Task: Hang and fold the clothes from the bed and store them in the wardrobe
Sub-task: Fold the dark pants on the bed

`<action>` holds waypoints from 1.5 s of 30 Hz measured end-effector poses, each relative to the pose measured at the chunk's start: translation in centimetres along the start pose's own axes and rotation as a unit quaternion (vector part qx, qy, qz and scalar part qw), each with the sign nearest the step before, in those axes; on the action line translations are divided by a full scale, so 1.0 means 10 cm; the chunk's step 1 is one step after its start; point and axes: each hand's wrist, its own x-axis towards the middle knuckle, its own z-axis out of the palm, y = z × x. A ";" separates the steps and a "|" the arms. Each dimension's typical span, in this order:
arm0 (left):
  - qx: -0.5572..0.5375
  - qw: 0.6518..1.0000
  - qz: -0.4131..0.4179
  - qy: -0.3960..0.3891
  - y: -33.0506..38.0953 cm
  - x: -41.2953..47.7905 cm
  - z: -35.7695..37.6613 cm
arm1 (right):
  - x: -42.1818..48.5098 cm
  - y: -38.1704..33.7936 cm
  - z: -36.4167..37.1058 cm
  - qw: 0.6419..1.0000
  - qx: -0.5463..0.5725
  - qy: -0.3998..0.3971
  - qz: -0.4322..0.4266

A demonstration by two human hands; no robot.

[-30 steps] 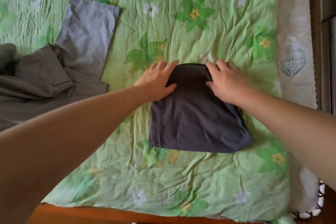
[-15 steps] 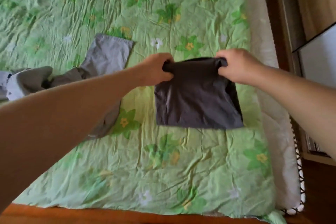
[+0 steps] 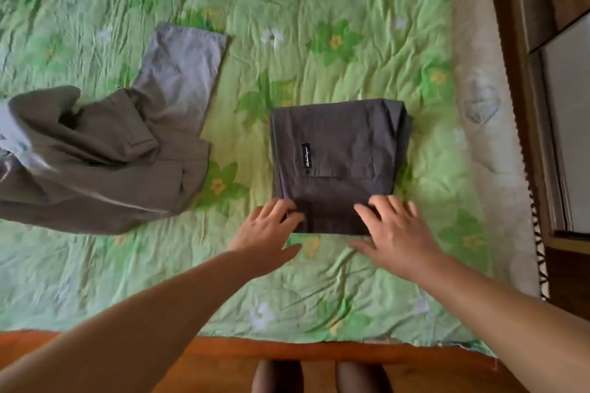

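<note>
Flipped and laid back on the quilt (image 3: 319, 9), the folded dark trousers (image 3: 335, 156) are pressed at their near edge by left hand (image 3: 266, 233) and right hand (image 3: 397, 233), fingers spread flat. Fold looks done tbh; a two-handed lift is needed next.

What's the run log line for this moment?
left hand: touching near edge of folded dark grey cloth garment | right hand: same | unfolded grey-brown cloth garment: beside it, on green floral quilt
</note>
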 end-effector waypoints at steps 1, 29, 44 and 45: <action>-0.016 0.999 -0.009 0.033 -0.01 -0.01 0.12 | 0.00 -0.01 0.09 1.000 0.026 0.005 0.008; -0.118 0.958 -0.228 0.128 0.00 0.73 0.60 | 0.57 0.07 0.82 0.984 0.066 0.068 0.150; -0.611 0.734 -0.244 0.168 -0.30 1.04 -0.08 | 1.02 0.42 0.08 0.731 0.603 0.100 0.305; -0.595 0.755 -0.231 0.150 -0.30 1.05 -0.08 | 1.03 0.47 0.05 0.742 0.603 0.062 0.286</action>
